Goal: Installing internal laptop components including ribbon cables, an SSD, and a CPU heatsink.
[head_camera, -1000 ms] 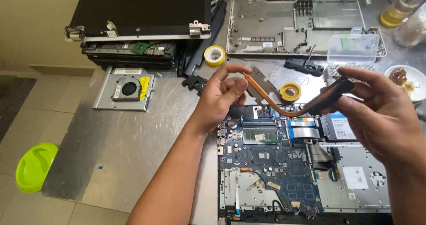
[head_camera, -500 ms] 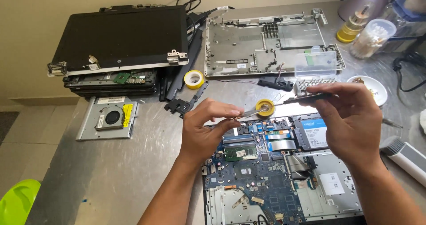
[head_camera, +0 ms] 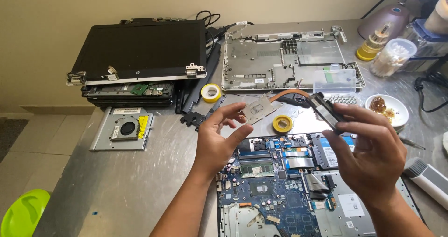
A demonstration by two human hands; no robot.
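Observation:
I hold a laptop heatsink [head_camera: 280, 101], a copper pipe with a metal plate at one end and a finned block at the other, in the air above an opened laptop base. My left hand [head_camera: 219, 139] touches the metal plate end with its fingertips. My right hand [head_camera: 368, 148] grips the dark finned end. Below them lies the blue motherboard [head_camera: 275, 190] in the laptop base. A small roll of yellow tape [head_camera: 283, 123] sits on the table just under the heatsink.
Stacked laptop lids and screens [head_camera: 140, 55] lie at the back left, with a cooling fan on a drive tray [head_camera: 123, 128] in front. A grey bottom cover [head_camera: 284, 62] lies at the back, with a clear plastic box [head_camera: 335, 80], a second tape roll [head_camera: 211, 92], a white dish [head_camera: 387, 108] and bottles to the right. A green stool [head_camera: 23, 211] stands low left.
The heatsink has been turned over: the plate's flat metal face now shows, held lower and more level. My view has shifted back, taking in more of the table.

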